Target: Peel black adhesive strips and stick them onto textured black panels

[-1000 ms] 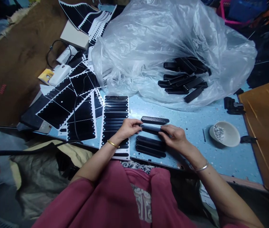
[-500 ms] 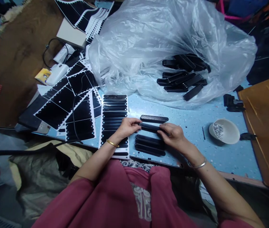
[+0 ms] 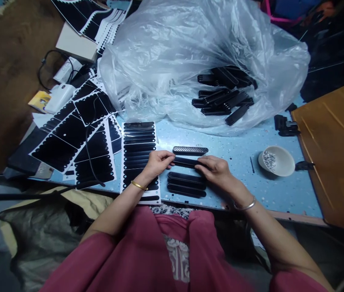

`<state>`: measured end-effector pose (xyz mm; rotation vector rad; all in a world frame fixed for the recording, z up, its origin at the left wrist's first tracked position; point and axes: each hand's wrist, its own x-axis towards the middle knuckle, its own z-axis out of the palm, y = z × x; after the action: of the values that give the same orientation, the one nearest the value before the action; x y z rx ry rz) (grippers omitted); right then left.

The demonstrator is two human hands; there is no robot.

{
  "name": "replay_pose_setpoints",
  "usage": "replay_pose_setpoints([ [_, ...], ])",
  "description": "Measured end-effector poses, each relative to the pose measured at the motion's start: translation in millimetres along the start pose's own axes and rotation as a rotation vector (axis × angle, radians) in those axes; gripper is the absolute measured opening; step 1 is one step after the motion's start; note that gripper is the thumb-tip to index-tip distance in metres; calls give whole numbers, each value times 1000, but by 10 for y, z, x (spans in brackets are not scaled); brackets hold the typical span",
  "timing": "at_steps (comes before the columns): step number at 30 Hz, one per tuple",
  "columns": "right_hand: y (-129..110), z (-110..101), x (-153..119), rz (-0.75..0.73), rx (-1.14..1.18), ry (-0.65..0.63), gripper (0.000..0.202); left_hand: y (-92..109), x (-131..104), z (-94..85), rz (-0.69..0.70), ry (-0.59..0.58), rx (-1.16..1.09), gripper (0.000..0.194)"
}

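Running left to right, one black bar point(image 3: 185, 162) is held between left hand point(image 3: 159, 163) and right hand point(image 3: 217, 169), each pinching an end, neither nearer; similar bars point(image 3: 186, 190) lie nearer the front edge of the counter point(image 3: 234, 162).

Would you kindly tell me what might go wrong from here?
The left hand reaches across the sheet of black strips, so it might drag the sheet askew. The slim black bar held between it and the right hand could slip against the bars lying close by. The uncovered white bowl holds small metal pieces that could scatter if knocked.
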<state>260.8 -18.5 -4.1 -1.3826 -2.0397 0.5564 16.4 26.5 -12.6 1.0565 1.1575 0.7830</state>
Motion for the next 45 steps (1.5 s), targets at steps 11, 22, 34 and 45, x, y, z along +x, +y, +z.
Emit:
replay_pose_setpoints([
  [11,88,84,-58,194,285,102,17,-17,23,-3,17,10,44,26],
  [22,53,84,-78,161,260,124,13,25,18,7,14,8,46,26],
  [34,125,9,-136,301,381,119,25,46,20,6,16,0,36,27],
  [45,135,90,-264,570,356,363,39,33,16,5,25,1,23,23],
])
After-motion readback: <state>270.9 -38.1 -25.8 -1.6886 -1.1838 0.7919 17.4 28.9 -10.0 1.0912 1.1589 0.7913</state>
